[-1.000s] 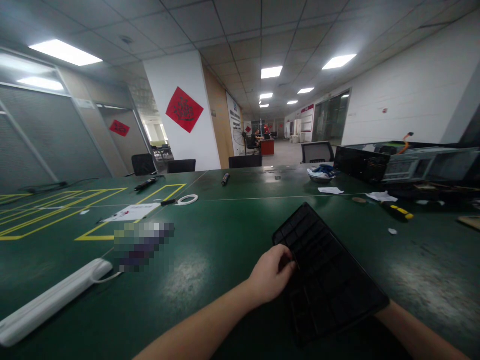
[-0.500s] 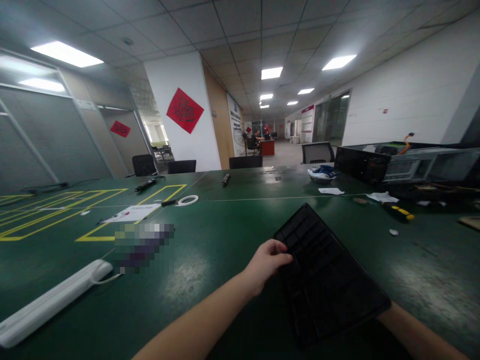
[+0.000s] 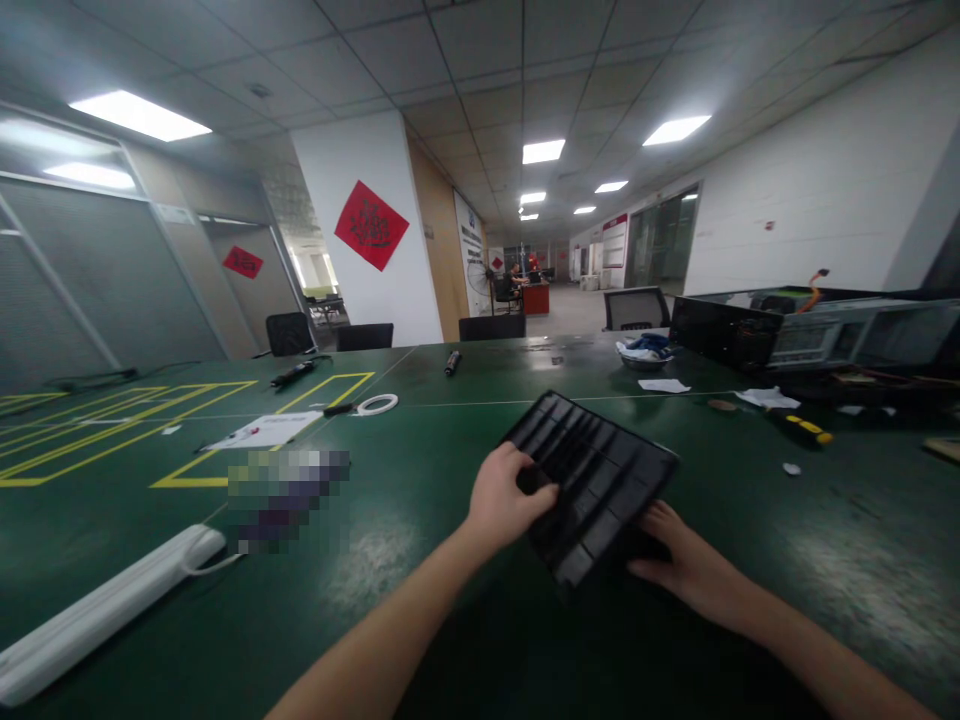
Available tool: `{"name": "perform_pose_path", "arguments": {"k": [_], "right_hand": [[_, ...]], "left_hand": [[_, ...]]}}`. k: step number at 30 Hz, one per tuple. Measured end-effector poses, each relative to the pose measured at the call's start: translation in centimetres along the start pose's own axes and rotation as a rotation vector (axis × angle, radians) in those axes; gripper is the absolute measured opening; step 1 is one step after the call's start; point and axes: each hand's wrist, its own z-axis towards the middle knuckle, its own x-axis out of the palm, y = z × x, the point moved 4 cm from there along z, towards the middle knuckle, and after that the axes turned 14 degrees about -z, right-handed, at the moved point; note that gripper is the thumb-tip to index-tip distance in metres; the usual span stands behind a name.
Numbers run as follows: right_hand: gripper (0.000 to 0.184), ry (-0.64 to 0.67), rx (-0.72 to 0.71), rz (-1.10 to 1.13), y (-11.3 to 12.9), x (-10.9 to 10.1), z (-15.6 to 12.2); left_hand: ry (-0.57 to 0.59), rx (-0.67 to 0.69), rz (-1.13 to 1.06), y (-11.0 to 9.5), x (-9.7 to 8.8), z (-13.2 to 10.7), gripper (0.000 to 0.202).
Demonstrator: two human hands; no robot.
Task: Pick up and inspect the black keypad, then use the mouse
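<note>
Head cam, fwd & down over green tbl (image 3: 442, 455), L hand (image 3: 504, 500) & R hand (image 3: 686, 568) nr, office aisle (image 3: 559, 322) far.

Lights (image 3: 544, 151) are glowing in the tiled ceiling (image 3: 465, 60), and a red sheet (image 3: 373, 225) is hanging on a white pillar (image 3: 397, 300). Chairs (image 3: 364, 337) are lining the far side of the green table (image 3: 442, 460); beyond them a red desk (image 3: 535, 298) is standing on the grey floor (image 3: 568, 318). A white wall (image 3: 787, 170) is running along the right.

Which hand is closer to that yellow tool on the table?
The right hand. It is at the black tray's right edge, left of the yellow tool and nearer the camera. The left hand is farther away, on the tray's left side.
</note>
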Motion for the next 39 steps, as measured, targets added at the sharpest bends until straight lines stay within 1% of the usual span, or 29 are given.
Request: {"name": "perform_pose_path", "arguments": {"k": [3,4,6,9,11,13,15,17,19,20,22,24,25,28,30,32,34,36,37,39], "right_hand": [[0.047,0.015,0.040,0.015,-0.5,0.1,0.2],[0.047,0.019,0.053,0.026,-0.7,0.2,0.2],[0.047,0.028,0.068,0.042,-0.9,0.4,0.3],[0.047,0.039,0.077,0.051,-1.2,0.7,0.4],[0.047,0.044,0.079,0.051,-1.4,0.8,0.5],[0.047,0.045,0.077,0.042,-1.4,0.8,0.5],[0.047,0.049,0.076,0.035,-1.4,0.8,0.4],[0.047,0.059,0.079,0.032,-1.2,0.7,0.3],[0.048,0.064,0.081,0.023,-1.1,0.7,0.3],[0.048,0.062,0.080,0.017,-1.1,0.6,0.3],[0.048,0.059,0.075,0.008,-1.2,0.6,0.3],[0.048,0.052,0.073,0.005,-1.4,0.7,0.4],[0.048,0.048,0.075,0.004,-1.5,0.8,0.4],[0.048,0.038,0.071,0.000,-1.7,0.9,0.4],[0.047,0.036,0.067,-0.003,-1.5,1.0,0.4],[0.048,0.045,0.064,0.006,-1.3,0.8,0.3],[0.053,0.041,0.084,0.023,-1.5,0.2,0.2],[0.059,-0.030,0.140,0.023,-2.7,-1.1,0.2],[0.061,-0.103,0.184,0.000,-3.7,-2.0,0.2],[0.064,-0.292,0.284,-0.100,-6.4,-4.1,-0.1]], "left_hand": [[-0.115,-0.190,0.302,4.3,-3.7,1.5,0.032],[-0.134,-0.264,0.401,5.9,-4.9,1.8,0.035],[-0.124,-0.410,0.566,9.0,-6.7,2.1,0.041],[-0.072,-0.561,0.693,12.5,-8.1,2.2,0.049],[-0.063,-0.605,0.716,14.0,-8.4,2.4,0.052],[-0.065,-0.631,0.723,14.7,-8.5,2.6,0.052],[-0.067,-0.651,0.729,15.0,-8.6,3.0,0.052],[-0.081,-0.656,0.739,14.7,-8.7,3.2,0.054],[-0.103,-0.624,0.755,13.9,-9.0,2.8,0.055],[-0.104,-0.582,0.760,13.3,-9.0,2.4,0.053],[-0.063,-0.458,0.749,12.0,-8.9,0.7,0.045],[0.025,-0.328,0.715,10.7,-8.6,-1.8,0.037],[0.074,-0.287,0.696,10.2,-8.5,-3.1,0.034],[0.196,-0.251,0.623,9.1,-8.3,-6.6,0.030],[0.227,-0.254,0.567,8.6,-8.3,-7.6,0.030],[0.224,-0.255,0.534,8.3,-8.3,-7.8,0.029],[0.216,-0.257,0.518,8.3,-8.4,-7.7,0.028],[0.209,-0.257,0.499,8.3,-8.4,-7.5,0.027],[0.205,-0.259,0.490,8.3,-8.4,-7.5,0.027],[0.199,-0.263,0.476,8.5,-8.4,-7.5,0.027]]}}
